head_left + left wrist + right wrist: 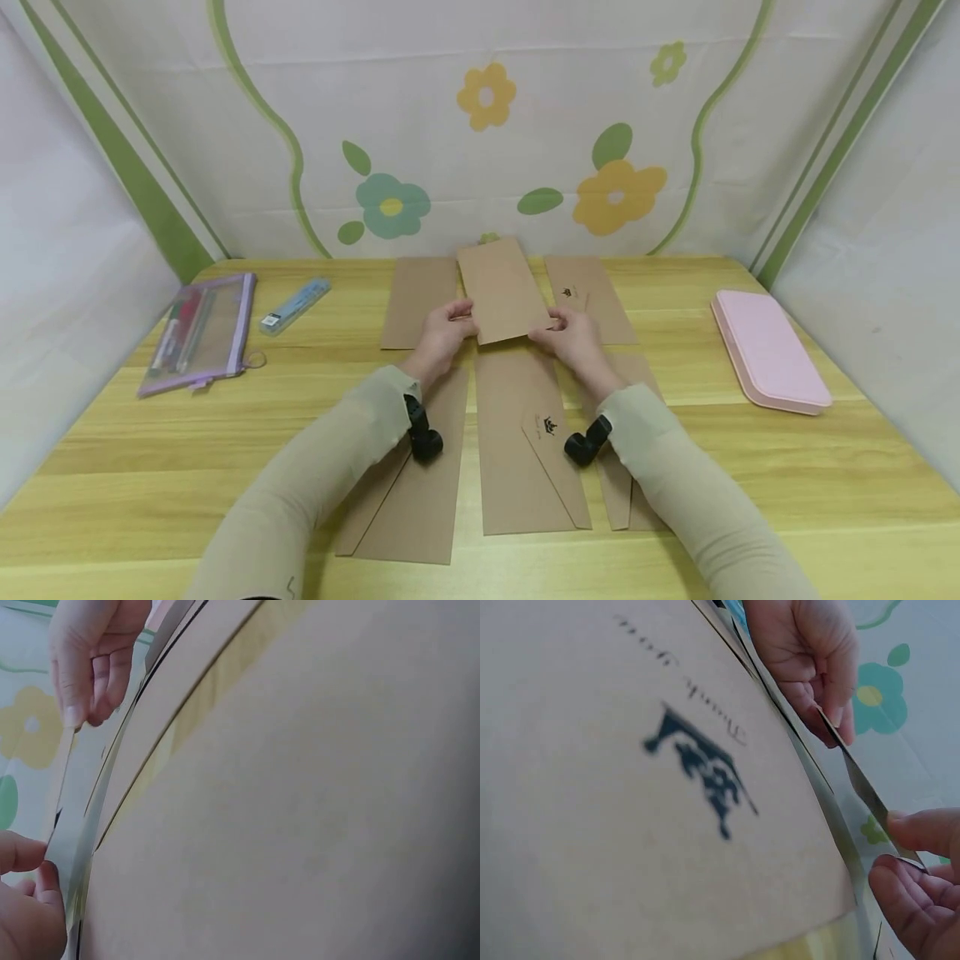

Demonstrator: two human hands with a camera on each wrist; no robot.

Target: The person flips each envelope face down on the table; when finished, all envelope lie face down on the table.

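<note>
A brown kraft envelope (504, 290) is held up off the table, tilted, in the middle of the head view. My left hand (444, 335) pinches its near left edge between thumb and fingers. At the near right corner, my right hand (576, 340) pinches the same envelope. Edge-on, the held envelope (862, 784) spans the two hands in the right wrist view. Beneath lie more brown envelopes, among them a back left one (418, 304), a back right one (606, 312) and a front middle one (510, 483) with a dark crown print and slanted flap.
Front envelopes lie at left (423, 512) and right (618, 492), partly under my sleeves. On the left are a purple-edged clear zip pouch (242, 321) with pens and a small blue case (300, 304). A pink case (776, 354) lies right. Behind hangs a flowered curtain (442, 150).
</note>
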